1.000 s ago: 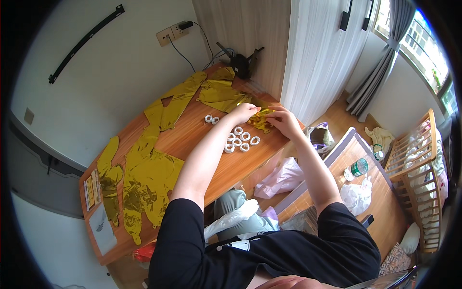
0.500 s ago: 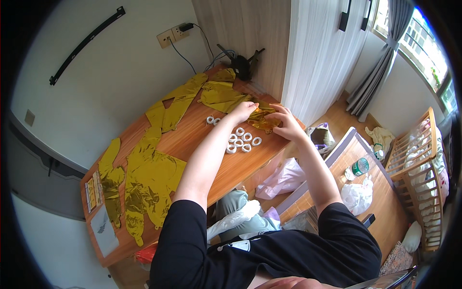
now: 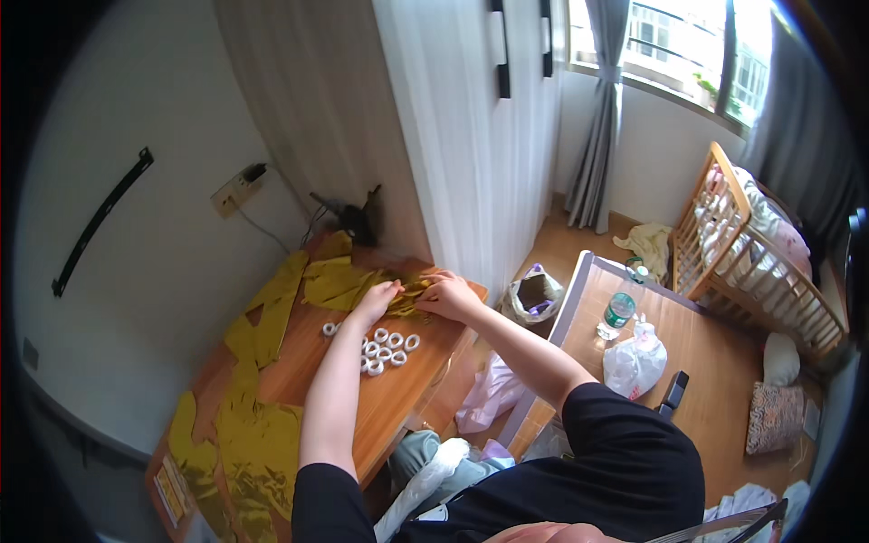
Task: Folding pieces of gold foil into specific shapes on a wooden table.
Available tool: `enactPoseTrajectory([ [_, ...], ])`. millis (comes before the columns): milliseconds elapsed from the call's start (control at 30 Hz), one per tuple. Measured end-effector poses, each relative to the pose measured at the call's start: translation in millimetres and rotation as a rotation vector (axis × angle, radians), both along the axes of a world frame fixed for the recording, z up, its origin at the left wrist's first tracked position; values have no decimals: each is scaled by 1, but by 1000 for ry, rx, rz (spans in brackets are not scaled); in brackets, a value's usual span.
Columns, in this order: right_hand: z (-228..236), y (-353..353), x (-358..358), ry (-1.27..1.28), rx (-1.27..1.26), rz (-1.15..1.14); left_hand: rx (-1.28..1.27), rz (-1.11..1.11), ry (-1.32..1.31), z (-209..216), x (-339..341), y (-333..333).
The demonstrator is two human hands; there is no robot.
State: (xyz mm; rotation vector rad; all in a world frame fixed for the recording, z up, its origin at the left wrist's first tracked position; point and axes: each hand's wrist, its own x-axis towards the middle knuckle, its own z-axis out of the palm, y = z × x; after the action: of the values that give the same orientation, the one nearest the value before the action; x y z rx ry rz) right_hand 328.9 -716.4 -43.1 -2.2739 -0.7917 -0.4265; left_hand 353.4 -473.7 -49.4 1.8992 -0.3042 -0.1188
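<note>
**Crinkled, shiny gold foil piece [image 3: 405,306] between your two hands, at the far right end of the wood-grain brown desk [image 3: 418,380]**

Your bare left hand [image 3: 373,303] pinches the near-left part of this foil between thumb and fingers. Your bare right hand [image 3: 450,297] curves over its right side, fingers bent; you touch it there, but whether those fingers grip cannot be told. Holding it from both sides probably keeps the thin, light material from sliding or folding.

More flat, matching gold foil sheets [image 3: 282,303] spread down the left of the desk, likely laid out so that their shapes stay uncreased. At least three show — they overlap and run out of clear view, so an exact count is not possible.

Small, round white rings [image 3: 389,347] sit just right of your left forearm: about eight, bunched and partly touching, perhaps kept there for easy reach. At least one more lies on the forearm's other side, partly hidden.

On the low, wood-topped table [image 3: 715,380] to your right stand one clear bottle with a green label [image 3: 619,312] and one knotted white plastic bag [image 3: 635,364].
</note>
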Motion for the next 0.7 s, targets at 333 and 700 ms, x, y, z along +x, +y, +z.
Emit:
enactPoseTrajectory([
  [333, 9, 17, 6, 153, 38, -167, 349, -123, -591, 29, -15, 15],
  [700, 12, 10, 7, 172, 125, -159, 1002, 28, -658, 56, -51, -22],
])
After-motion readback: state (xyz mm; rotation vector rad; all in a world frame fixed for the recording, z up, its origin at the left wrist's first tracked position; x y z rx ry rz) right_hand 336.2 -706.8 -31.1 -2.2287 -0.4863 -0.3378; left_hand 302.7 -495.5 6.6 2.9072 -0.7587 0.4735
